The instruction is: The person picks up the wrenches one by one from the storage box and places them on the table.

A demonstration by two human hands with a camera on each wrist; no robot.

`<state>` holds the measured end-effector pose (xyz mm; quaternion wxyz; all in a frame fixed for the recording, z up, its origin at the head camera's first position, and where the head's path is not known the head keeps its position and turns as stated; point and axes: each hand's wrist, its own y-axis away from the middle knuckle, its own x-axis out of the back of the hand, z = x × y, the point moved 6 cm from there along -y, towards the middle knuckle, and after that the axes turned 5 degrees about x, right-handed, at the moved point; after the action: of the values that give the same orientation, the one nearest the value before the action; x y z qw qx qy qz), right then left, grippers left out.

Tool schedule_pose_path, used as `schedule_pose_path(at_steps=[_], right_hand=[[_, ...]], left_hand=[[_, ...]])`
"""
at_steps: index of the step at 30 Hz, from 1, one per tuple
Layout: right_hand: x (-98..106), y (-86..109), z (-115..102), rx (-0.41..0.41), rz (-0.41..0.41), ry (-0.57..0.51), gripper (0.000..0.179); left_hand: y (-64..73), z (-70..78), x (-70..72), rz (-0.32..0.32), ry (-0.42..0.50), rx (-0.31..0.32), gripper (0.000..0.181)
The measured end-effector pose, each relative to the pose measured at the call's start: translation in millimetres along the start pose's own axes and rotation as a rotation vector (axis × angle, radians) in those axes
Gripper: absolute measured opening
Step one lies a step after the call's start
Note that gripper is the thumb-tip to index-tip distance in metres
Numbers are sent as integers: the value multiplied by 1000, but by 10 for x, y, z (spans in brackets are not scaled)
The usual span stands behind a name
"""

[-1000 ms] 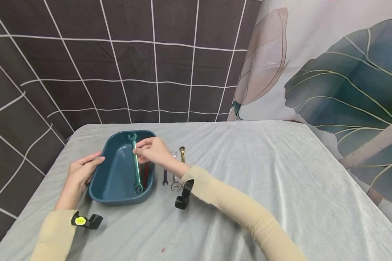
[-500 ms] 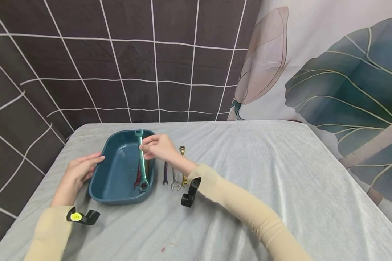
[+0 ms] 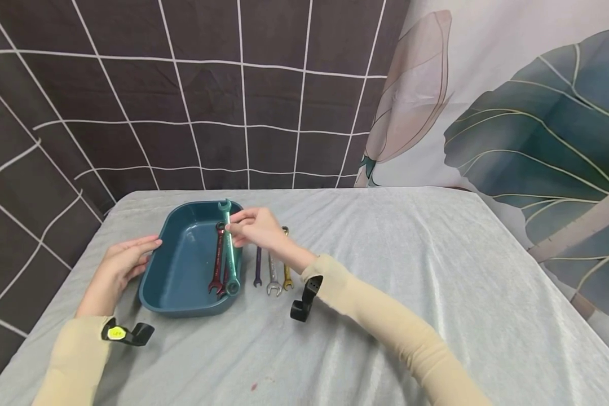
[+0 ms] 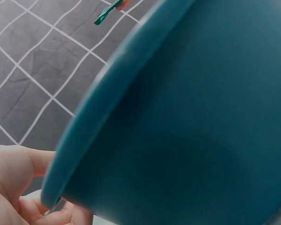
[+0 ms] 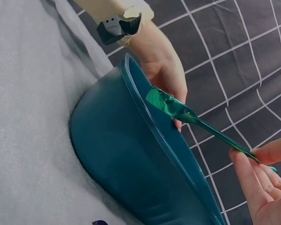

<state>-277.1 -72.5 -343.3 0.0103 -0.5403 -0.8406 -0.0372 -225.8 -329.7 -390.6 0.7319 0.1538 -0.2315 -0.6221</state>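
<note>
Presently, the right hand (image 3: 256, 225) is pinching the green wrench (image 3: 229, 251) between thumb and fingers, nearer its far end than its ring end. The wrench is hanging over the right side of the tub (image 3: 182, 311), ring end lower; whether that end is touching the rim cannot be told. The left hand (image 3: 122, 262) is gripping the opposite rim with its fingers, which is appearing adequate as a brace. A red wrench (image 3: 217, 259) is lying inside along the right wall, and more red metal is showing partly behind the green wrench. Outside, the purple wrench (image 3: 258, 268), silver wrench (image 3: 273, 276) and gold wrench (image 3: 287, 276) are lying side by side on the desk (image 3: 385, 310), near the tub, partly hidden behind the right hand and wrist. Assessment: the off-centre pinch is leaving the ring end without support, so swinging or slipping is being rated the main risk. For sound handling, the right fingers should be holding firmly, preferably closer to mid-shaft, and should be lifting the ring end well clear of the rim ahead of any sideways travel. The left hand should be steadying the tub without tipping it. Any lowering should be proceeding gently, without striking neighbouring wrenches.
</note>
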Motion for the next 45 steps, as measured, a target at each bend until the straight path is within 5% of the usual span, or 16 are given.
schedule_pose_path(at_steps=[11, 17, 29, 45], right_hand=[[126, -19, 60, 5, 17, 9, 24], [196, 3, 72, -6, 20, 12, 27], [392, 70, 147, -32, 65, 10, 25], [627, 117, 292, -47, 104, 6, 25]], left_hand=[[-1, -3, 16, 11, 9, 0, 29], [-5, -15, 27, 65, -57, -5, 13], [-37, -45, 21, 23, -1, -4, 27], [-36, -52, 17, 21, 5, -11, 12]])
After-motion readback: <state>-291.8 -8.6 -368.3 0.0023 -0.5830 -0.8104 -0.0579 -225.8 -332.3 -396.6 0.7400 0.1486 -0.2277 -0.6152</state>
